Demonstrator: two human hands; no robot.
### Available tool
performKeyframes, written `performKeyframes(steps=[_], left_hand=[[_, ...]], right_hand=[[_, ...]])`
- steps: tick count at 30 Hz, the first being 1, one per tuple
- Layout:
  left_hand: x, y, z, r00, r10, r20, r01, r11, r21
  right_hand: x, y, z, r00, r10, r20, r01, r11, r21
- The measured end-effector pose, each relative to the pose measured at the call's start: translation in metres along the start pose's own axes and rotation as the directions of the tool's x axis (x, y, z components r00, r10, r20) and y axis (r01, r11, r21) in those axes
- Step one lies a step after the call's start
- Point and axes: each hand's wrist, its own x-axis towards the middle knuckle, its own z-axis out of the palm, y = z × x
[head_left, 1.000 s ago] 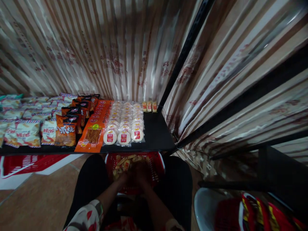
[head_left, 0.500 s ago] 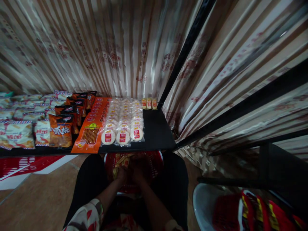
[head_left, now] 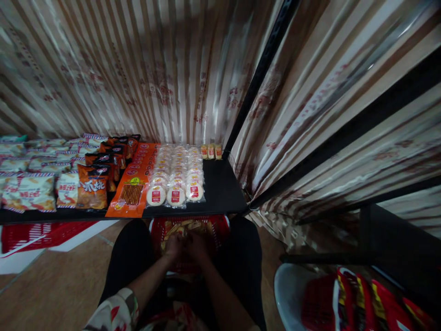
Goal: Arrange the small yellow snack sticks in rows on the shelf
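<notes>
Both of my hands are down in a red plastic basket [head_left: 224,226] between my knees, below the shelf's front edge. Small yellow-wrapped snack packets [head_left: 198,225] lie in it, around and beyond my fingers. My left hand [head_left: 174,246] is closed, its knuckles close to the other hand. My right hand [head_left: 196,246] is curled beside it, almost touching. Shadow hides what the fingers hold, though a pale bit of wrapper shows between them. On the shelf, three small yellow packets [head_left: 211,151] stand at the back right.
The black shelf [head_left: 223,184] carries rows of round rice crackers [head_left: 175,195], an orange packet of sticks [head_left: 131,193], orange snack bags [head_left: 92,186] and white bags [head_left: 31,191]. Black posts [head_left: 262,73] and curtains [head_left: 179,69] enclose it. A white tub [head_left: 285,294] holds red packages at lower right.
The view has shifted slightly. My hands stay in the basket and have drawn closer together; the yellow packet by my left hand is now less visible.
</notes>
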Motion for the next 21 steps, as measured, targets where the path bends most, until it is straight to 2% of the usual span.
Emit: performKeyframes(steps=[3, 8, 12, 16, 21], left_hand=[[-0.007, 0.007, -0.016, 0.998, 0.043, -0.043, -0.044, 0.999, -0.016], [-0.023, 0.026, -0.043, 0.987, 0.145, -0.07, -0.147, 0.989, -0.013], [-0.034, 0.039, -0.058, 0.96, 0.259, -0.104, -0.256, 0.966, 0.044], [-0.039, 0.043, -0.067, 0.933, 0.338, -0.12, -0.331, 0.941, 0.075], [-0.044, 0.043, -0.069, 0.93, 0.35, -0.115, -0.346, 0.936, 0.057]], right_hand=[[-0.004, -0.004, -0.007, 0.999, -0.018, -0.035, 0.017, 1.0, -0.027], [-0.01, -0.006, -0.011, 0.989, -0.146, 0.036, 0.145, 0.989, 0.034], [-0.014, -0.008, -0.013, 0.977, -0.204, 0.07, 0.199, 0.978, 0.07], [-0.02, -0.009, -0.016, 0.968, -0.238, 0.079, 0.221, 0.958, 0.183], [-0.033, -0.015, -0.017, 0.969, -0.242, 0.041, 0.221, 0.933, 0.283]])
